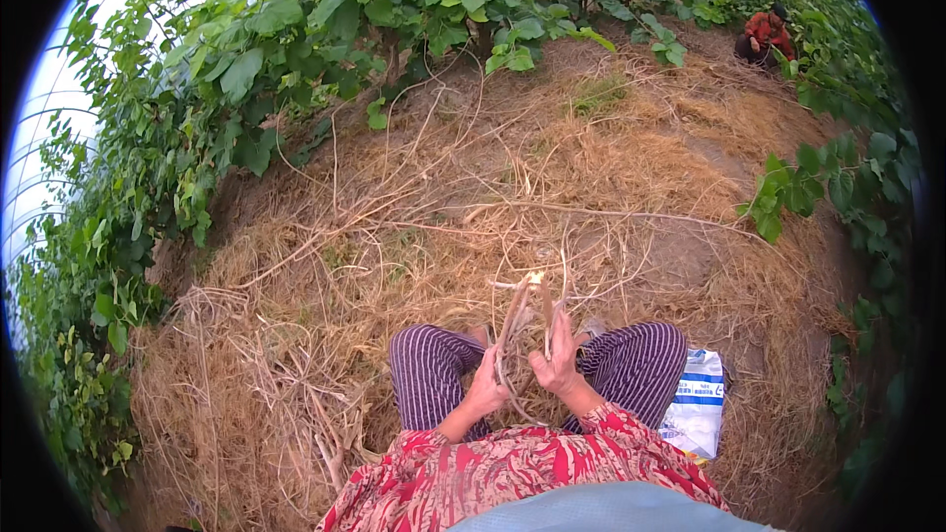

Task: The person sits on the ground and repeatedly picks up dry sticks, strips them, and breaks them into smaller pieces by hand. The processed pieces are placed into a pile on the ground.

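Observation:
My left hand (pixel 485 386) is closed around dry brown vine stems (pixel 511 318) that rise between my knees. Facing it, my right hand (pixel 556 363) grips the other side of the same bent bundle. At the top, where the two sides meet, the stem is snapped or split and shows pale wood (pixel 535 278). Thin twigs stick out around both hands, and one loops down below them. My knees in striped trousers (pixel 436 362) are on either side.
Long dry vine canes (pixel 591 208) lie across the straw-covered ground (pixel 628 155). A pile of dry twigs (pixel 318 414) is at the left. A white and blue printed bag (pixel 698 403) lies by my right knee. Leafy vines (pixel 273 22) border the ground; another person (pixel 767 35) crouches at the far right.

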Demonstrator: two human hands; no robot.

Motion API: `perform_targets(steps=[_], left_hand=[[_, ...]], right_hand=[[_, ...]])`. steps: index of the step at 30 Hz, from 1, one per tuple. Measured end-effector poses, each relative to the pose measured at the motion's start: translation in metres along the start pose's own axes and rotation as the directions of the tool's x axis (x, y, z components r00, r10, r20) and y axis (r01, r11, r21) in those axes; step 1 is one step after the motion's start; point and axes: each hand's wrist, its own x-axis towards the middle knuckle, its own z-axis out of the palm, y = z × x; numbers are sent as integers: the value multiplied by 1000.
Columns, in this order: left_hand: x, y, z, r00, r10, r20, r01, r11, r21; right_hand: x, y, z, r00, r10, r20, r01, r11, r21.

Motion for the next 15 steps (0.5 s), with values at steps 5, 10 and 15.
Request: perform_targets(steps=[5, 10, 15], left_hand=[[-10, 6, 1, 997, 80, 10, -80, 996, 47], [-36, 5, 7, 991, 106, -84, -83, 966, 243], [-35, 12, 11, 995, -103, 3, 102, 989, 103]], right_hand=[[-18, -10, -14, 999, -23, 33, 27, 993, -116], [-22, -22, -27, 999, -22, 36, 33, 945, -325], [-52, -5, -20, 972, 237, -4, -237, 969, -71]])
